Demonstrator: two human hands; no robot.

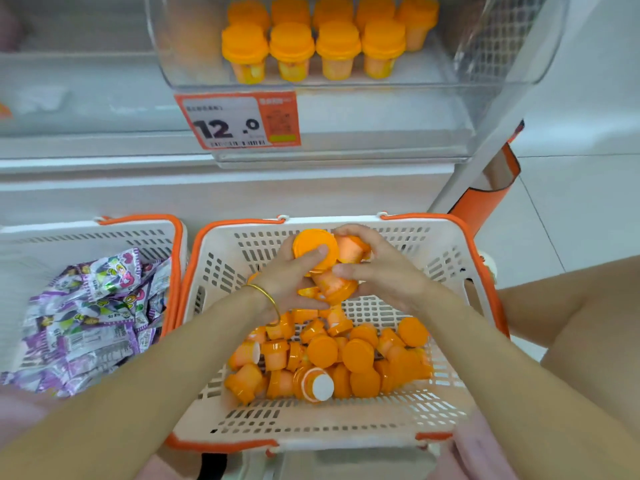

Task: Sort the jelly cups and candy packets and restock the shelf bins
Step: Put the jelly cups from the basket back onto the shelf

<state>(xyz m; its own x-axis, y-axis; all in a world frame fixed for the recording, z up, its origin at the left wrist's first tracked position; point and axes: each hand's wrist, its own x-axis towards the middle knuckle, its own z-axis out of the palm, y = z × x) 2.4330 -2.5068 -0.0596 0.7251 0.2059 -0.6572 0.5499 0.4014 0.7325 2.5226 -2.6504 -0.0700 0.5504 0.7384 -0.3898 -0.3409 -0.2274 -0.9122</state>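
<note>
Both hands hover over the white basket (446,271) with orange trim, holding a bunch of orange jelly cups between them. My left hand (294,278) grips a cup with its round orange lid (313,245) facing up. My right hand (381,268) curls round two more cups (349,251), one of them pointing down. Several loose orange jelly cups (332,362) lie heaped in the basket's near half. A clear shelf bin (491,64) above holds two rows of upright orange cups (313,46).
A second white basket (69,233) at left holds several purple candy packets (93,317). A price tag reading 12.0 (239,121) hangs under the clear bin. The white shelf front runs behind both baskets. An orange stand (485,199) and white floor tiles lie at right.
</note>
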